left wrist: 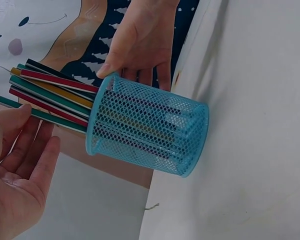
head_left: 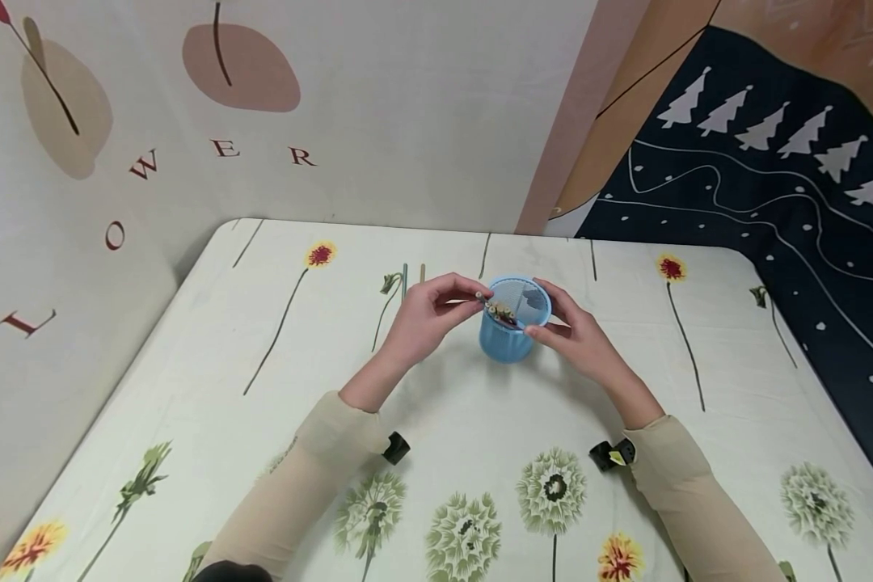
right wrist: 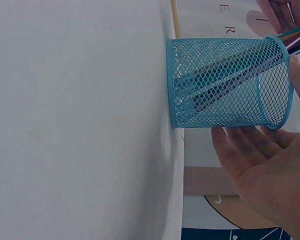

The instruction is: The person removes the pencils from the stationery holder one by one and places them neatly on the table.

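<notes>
A blue mesh pencil cup (head_left: 505, 343) stands on the table, and several pencils (left wrist: 55, 95) in green, red, yellow and dark colours lean out over its rim. My left hand (head_left: 425, 315) is at the cup's left side; in the left wrist view its thumb and fingers pinch a green pencil (left wrist: 60, 120) whose lower part is inside the cup. With my right hand (head_left: 578, 335) I hold the cup's right side, the thumb at the rim and the fingers around the far side. In the right wrist view the mesh partly veils the pencils inside.
Beyond my left hand, a green pencil (head_left: 405, 279) and a tan pencil (head_left: 422, 272) lie on the flower-printed tablecloth (head_left: 466, 428), partly hidden by the hand. Printed cloths hang behind the table and on its right side.
</notes>
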A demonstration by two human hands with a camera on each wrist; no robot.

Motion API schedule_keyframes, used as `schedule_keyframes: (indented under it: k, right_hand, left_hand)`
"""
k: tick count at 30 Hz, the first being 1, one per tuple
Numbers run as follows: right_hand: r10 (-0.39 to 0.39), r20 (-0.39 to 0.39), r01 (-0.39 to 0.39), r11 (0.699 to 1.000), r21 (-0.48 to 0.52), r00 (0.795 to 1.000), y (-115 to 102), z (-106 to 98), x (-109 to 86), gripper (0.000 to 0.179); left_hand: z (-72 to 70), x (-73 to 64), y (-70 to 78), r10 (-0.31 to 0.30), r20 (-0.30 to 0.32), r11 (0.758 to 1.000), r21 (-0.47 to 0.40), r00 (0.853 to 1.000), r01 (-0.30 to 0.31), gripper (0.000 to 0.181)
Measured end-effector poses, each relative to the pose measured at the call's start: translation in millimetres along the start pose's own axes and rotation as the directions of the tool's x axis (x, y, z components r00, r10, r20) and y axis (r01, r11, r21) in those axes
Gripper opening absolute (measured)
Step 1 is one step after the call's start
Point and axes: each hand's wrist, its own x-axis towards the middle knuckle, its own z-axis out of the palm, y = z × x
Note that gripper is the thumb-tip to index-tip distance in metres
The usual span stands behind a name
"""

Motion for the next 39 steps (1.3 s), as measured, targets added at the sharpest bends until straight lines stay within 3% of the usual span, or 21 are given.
schedule_keyframes:
  k: [11,21,24,28,33,39]
  right_hand:
    - [-0.003,-0.001,0.003,1.0,0.009,1.0,-1,0,0.4,0.069]
    - [-0.001,-0.005,0.001,1.0,0.005,1.0,0,0,0.4,0.069]
    - [-0.006,-0.007,0.006,1.0,0.01,1.0,0,0,0.1,0.069]
    - [-0.013,-0.007,0.013,1.0,0.015,1.0,0,0,-0.2,0.07]
    - [-0.014,-0.005,0.014,1.0,0.017,1.0,0,0,-0.3,0.07]
    - [-0.011,-0.008,0.011,1.0,0.007,1.0,0,0,0.3,0.069]
  left_hand:
    - [-5.5,-3.9,21.4,0.076,-0.017,0.997,-0.02,0.997,-0.076,0.018]
    - [-10.9,-9.5,51.0,0.202,-0.082,0.976,-0.063,0.976,-0.208,0.018]
    - [-13.4,-11.0,58.3,0.254,-0.123,0.962,-0.07,0.959,-0.264,0.018]
    - [-17.4,-11.8,65.2,0.336,-0.167,0.932,-0.086,0.927,-0.353,0.017]
    - [-23.1,-11.9,70.5,0.41,-0.208,0.883,-0.152,0.888,-0.444,0.034]
    - [-30.1,-11.8,75.6,0.447,-0.265,0.85,-0.17,0.854,-0.498,0.015]
